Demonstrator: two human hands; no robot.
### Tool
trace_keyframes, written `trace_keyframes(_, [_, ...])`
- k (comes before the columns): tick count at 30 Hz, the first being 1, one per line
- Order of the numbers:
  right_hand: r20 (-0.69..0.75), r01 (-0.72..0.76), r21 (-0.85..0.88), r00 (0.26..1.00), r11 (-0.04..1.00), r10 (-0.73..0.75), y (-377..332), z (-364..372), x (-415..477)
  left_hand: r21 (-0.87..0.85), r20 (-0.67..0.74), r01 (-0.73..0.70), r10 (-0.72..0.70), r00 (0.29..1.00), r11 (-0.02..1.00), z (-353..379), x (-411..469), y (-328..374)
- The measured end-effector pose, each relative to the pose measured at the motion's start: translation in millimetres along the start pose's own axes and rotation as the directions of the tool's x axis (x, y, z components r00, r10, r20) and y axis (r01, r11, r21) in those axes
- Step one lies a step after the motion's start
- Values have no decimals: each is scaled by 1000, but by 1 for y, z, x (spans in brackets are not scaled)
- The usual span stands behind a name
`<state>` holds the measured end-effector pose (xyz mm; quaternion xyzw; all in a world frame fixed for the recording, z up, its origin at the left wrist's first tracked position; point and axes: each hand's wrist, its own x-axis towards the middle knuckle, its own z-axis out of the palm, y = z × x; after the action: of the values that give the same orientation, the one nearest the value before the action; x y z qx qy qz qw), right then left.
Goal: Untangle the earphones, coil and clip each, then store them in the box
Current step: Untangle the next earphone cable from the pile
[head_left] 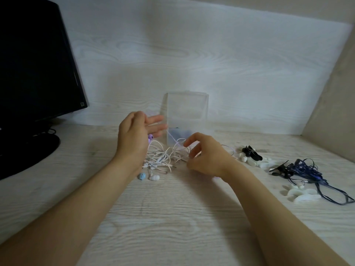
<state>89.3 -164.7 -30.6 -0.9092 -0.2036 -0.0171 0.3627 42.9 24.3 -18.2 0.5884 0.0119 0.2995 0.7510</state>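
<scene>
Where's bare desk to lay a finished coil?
Bare desk lies near you, between the forearms, and between the monitor base and the left hand. Crowded: earphone tangle before the box, clips and blue earphones rightward.

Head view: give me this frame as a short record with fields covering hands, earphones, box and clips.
left hand: raised beside the white tangle, fingers blurred, grip unclear
right hand: fingers curled over the tangle, grip unclear
white tangle: on the table, in front of the box
box: clear, upright, something bluish inside
dark blue earphones: uncoiled, far right
clips: black and white, loose between tangle and blue earphones
</scene>
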Motion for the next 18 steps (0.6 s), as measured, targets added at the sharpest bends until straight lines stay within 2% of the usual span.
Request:
trace_keyframes(5, [-115,-36,119,992,992,50,2,0,4,186,-206,-93,132,970,978,-6,4,-9])
trace_keyframes(8, [-186,-45,130,980,991,69,-1,-2,4,267,-239,-121,187,953,956,-9,5,-10])
trace_keyframes(11, [-238,-65,168,966,984,105,-1,-5,4,223,-210,-55,104,972,973,-7,4,-6])
trace_keyframes(14, [-239,-72,276,961,958,141,-4,-9,2,129,-146,32,-13,989,991,-6,3,-3])
trace_keyframes(18, [-224,43,321,974,946,31,-6,-9,1,0,-36,148,-148,988,989,-7,6,-6])
